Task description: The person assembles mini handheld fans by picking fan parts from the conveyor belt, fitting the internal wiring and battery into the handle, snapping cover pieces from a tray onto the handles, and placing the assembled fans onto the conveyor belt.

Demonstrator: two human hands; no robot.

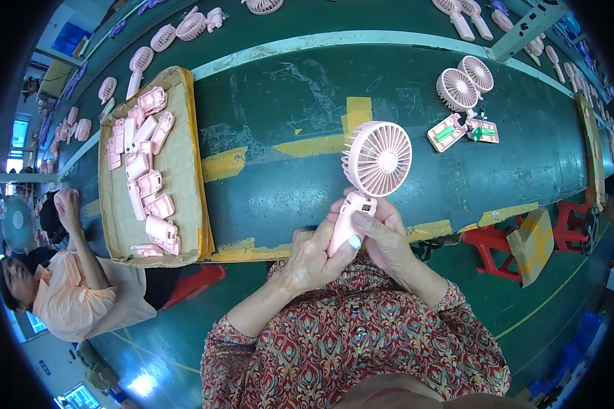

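Note:
A pink handheld fan [382,160] is held upright above the table's near edge, its round grille facing up at me. My left hand [314,259] wraps the lower handle from the left, with the thumb near its bottom end. From the right, my right hand [385,235] grips the same handle, thumb pressed just below a small dark window on it. Parts of the handle are hidden under my fingers. On the table to the right lie two more pink fans [457,90], at least one with its handle shell opened, showing green parts [449,133] inside.
A shallow cardboard box [199,204] with several pink handle shells stands at left. Beyond a pale rail [307,49], several fans lie on a conveyor [348,15]. A co-worker [75,290] sits at far left. Red stools [491,245] and a carton [532,245] stand right.

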